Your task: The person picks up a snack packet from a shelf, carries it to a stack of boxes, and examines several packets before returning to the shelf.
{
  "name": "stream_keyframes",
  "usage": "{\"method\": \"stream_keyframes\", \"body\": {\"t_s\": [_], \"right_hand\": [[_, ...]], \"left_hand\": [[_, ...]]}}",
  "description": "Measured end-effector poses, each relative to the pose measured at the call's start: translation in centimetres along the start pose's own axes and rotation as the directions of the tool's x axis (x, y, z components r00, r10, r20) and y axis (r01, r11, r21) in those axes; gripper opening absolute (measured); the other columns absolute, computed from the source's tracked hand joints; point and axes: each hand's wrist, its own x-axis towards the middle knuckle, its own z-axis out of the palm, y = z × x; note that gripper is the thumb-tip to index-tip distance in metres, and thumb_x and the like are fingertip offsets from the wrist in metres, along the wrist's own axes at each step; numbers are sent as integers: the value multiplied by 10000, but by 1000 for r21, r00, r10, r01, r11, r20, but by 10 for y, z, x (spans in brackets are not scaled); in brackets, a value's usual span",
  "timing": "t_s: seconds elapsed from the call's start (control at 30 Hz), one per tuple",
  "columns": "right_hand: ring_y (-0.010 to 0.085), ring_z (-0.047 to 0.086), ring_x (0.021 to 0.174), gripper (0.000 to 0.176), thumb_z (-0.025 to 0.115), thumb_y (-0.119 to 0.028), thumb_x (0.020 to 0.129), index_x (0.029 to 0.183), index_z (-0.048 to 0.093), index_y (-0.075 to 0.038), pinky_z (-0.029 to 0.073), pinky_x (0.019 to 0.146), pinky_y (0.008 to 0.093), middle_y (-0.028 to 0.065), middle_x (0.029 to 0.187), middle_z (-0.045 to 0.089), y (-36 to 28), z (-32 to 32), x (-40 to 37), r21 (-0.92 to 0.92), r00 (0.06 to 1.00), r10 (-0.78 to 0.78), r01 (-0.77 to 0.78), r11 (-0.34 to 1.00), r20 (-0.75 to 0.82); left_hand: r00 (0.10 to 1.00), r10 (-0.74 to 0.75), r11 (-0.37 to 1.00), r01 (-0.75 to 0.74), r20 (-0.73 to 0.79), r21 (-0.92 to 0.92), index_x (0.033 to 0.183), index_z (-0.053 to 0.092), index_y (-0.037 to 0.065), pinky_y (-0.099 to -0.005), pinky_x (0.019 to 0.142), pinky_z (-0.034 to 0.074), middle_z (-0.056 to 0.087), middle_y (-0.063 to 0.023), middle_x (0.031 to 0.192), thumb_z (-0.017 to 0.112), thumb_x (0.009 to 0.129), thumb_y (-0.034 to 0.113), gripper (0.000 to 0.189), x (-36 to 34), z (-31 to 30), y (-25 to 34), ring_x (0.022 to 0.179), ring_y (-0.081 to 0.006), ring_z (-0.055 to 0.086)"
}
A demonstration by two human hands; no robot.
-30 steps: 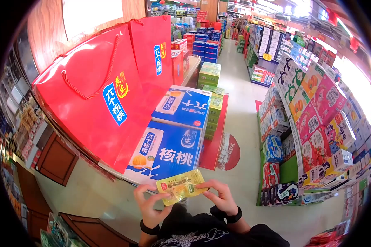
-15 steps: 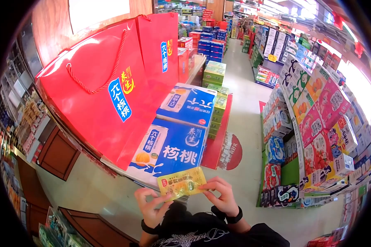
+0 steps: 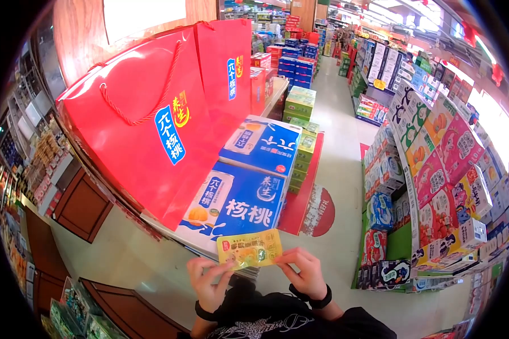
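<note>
Stretched between my two hands is a small yellow snack packet (image 3: 251, 247) with dark printing and a red mark at its left end. My left hand (image 3: 210, 281) pinches the packet's lower left corner between thumb and fingertips. At the right end, my right hand (image 3: 303, 270) grips the edge with thumb and fingers. The printed face is turned up toward me. Just beyond the packet lie blue drink cartons (image 3: 232, 198), and a big red gift bag (image 3: 147, 118) stands on them to the left.
A second red bag (image 3: 230, 68) stands behind the first. Green boxes (image 3: 301, 104) are stacked along the counter's far end. To my right rises a shelf of milk and drink cartons (image 3: 435, 186). An aisle (image 3: 336, 135) runs ahead between the stacks.
The view has shifted slightly, so the bags and cartons sit a little farther right. The packet has tilted a little in my hands, both still holding it.
</note>
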Motion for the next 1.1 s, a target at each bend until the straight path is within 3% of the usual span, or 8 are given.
{"method": "stream_keyframes", "body": {"t_s": [0.23, 1.03, 1.1], "right_hand": [[270, 624, 783, 163, 684, 11, 776, 928, 637, -20, 501, 688, 317, 129, 878, 633, -4, -1, -2, -1, 999, 32, -32, 999, 13], [274, 636, 729, 158, 696, 37, 760, 867, 597, -23, 497, 642, 309, 124, 845, 645, -2, -2, 0, -69, 999, -12, 9, 998, -33], [300, 625, 773, 125, 681, -16, 795, 894, 605, -28, 506, 669, 336, 134, 879, 640, -2, -4, 0, -50, 1000, 16, -16, 999, -9]], "left_hand": [[1000, 21, 996, -22, -14, -88, 837, 650, 40, -353, 697, 426, 564, -81, 775, 746, 670, 25, 194, 1, 3, 3, 767, -263, 526], [997, 66, 991, -70, -39, -112, 794, 621, 35, -355, 716, 473, 637, -98, 776, 727, 713, -9, 140, 0, 11, 5, 780, -284, 612], [998, 50, 993, -55, -43, -107, 797, 623, 33, -354, 715, 473, 638, -101, 778, 727, 714, -13, 141, 2, 12, 6, 780, -284, 613]]}}
